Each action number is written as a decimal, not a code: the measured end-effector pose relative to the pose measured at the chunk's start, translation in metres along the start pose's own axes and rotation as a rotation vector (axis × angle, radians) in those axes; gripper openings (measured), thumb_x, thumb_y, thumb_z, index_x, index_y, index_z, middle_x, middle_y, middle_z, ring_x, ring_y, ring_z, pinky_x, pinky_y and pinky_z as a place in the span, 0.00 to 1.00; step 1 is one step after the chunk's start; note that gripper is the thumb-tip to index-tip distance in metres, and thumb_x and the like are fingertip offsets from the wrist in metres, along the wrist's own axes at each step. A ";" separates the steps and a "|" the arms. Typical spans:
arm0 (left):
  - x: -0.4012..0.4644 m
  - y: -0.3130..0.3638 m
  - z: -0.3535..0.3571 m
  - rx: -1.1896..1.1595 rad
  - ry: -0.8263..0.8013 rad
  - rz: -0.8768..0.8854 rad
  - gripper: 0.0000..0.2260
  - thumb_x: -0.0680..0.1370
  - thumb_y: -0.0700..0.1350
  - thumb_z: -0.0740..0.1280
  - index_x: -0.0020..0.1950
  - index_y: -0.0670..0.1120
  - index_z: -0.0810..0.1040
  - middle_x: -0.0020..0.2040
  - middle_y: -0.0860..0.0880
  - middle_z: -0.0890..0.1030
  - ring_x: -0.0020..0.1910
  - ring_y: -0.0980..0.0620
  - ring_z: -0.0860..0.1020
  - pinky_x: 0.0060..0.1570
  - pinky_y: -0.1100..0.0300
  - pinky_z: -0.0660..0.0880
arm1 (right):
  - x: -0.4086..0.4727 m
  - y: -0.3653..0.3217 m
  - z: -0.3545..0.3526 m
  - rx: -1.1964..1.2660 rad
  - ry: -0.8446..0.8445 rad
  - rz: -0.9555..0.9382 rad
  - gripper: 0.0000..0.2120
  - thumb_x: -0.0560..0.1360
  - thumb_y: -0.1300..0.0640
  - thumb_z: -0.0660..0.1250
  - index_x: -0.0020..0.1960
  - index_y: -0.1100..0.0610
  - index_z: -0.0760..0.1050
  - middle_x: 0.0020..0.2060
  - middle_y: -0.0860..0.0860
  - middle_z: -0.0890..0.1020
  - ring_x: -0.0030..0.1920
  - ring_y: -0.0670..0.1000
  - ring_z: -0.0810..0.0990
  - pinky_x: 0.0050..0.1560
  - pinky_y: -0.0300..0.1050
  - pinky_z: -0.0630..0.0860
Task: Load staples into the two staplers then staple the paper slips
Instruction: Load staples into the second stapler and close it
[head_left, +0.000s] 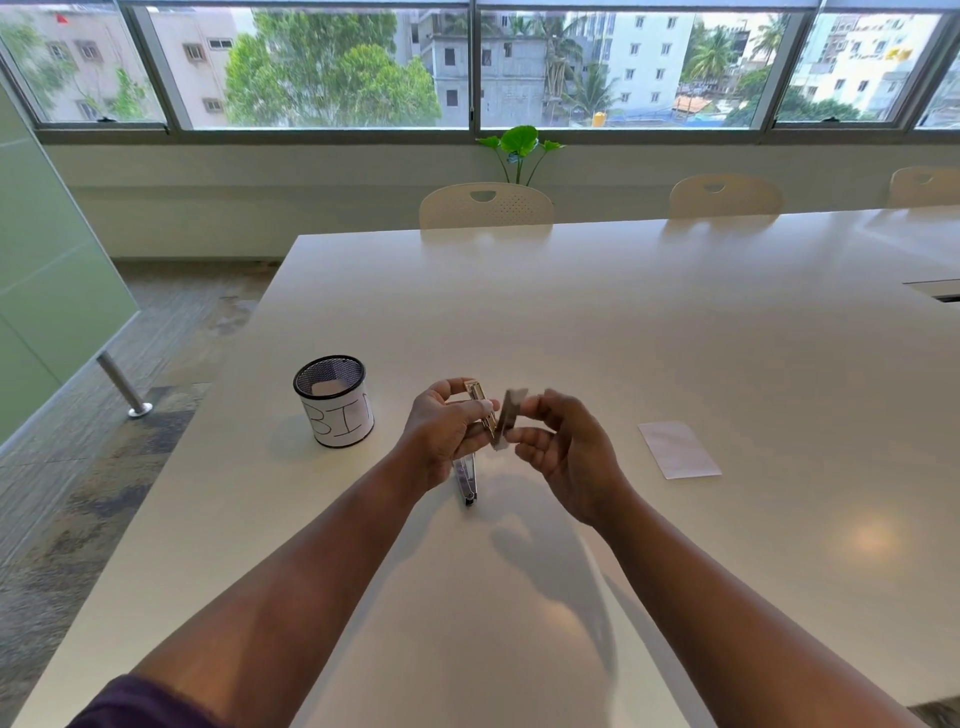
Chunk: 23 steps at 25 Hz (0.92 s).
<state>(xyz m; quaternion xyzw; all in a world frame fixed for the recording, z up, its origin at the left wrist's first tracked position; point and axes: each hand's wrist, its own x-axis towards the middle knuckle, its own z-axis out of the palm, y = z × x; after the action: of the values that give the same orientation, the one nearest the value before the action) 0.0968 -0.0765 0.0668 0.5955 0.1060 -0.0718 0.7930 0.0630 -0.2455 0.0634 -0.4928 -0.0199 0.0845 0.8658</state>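
My left hand (448, 426) grips a stapler (470, 475) above the white table (623, 332). The stapler is opened: its metal top arm points up past my fingers and its lower body hangs down toward me. My right hand (563, 447) pinches a grey strip of staples (508, 417), blurred, right beside the stapler's open metal channel. A white paper slip (678, 449) lies flat on the table to the right of my hands. Only one stapler is in view.
A black mesh cup labelled BIN (335, 408), with a white scrap inside, stands left of my hands. Pale chairs (485, 205) line the table's far side under the windows. The table's left edge drops to carpet, with a metal leg (122, 384) there.
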 end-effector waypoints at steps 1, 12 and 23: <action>-0.001 0.000 0.001 0.007 -0.005 -0.002 0.17 0.77 0.33 0.71 0.64 0.42 0.75 0.38 0.46 0.86 0.32 0.51 0.85 0.36 0.57 0.82 | 0.000 0.000 0.000 -0.042 0.000 -0.043 0.10 0.76 0.52 0.68 0.47 0.58 0.82 0.44 0.55 0.85 0.38 0.52 0.83 0.38 0.42 0.76; -0.010 0.003 0.003 -0.008 -0.191 0.028 0.15 0.79 0.33 0.68 0.65 0.43 0.75 0.45 0.44 0.86 0.46 0.47 0.87 0.45 0.54 0.84 | 0.003 0.015 0.005 -0.407 0.029 -0.084 0.11 0.77 0.54 0.75 0.53 0.57 0.75 0.42 0.53 0.84 0.40 0.49 0.80 0.41 0.46 0.78; -0.008 0.001 0.004 0.325 -0.149 0.228 0.32 0.79 0.68 0.57 0.58 0.40 0.79 0.39 0.46 0.81 0.35 0.52 0.78 0.32 0.60 0.73 | 0.005 0.029 0.003 -0.625 -0.060 -0.239 0.13 0.78 0.56 0.73 0.62 0.53 0.78 0.45 0.46 0.86 0.41 0.42 0.81 0.42 0.38 0.77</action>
<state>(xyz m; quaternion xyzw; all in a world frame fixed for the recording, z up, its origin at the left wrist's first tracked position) 0.0898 -0.0802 0.0713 0.7168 -0.0340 -0.0416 0.6952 0.0635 -0.2282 0.0401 -0.7260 -0.1282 -0.0134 0.6755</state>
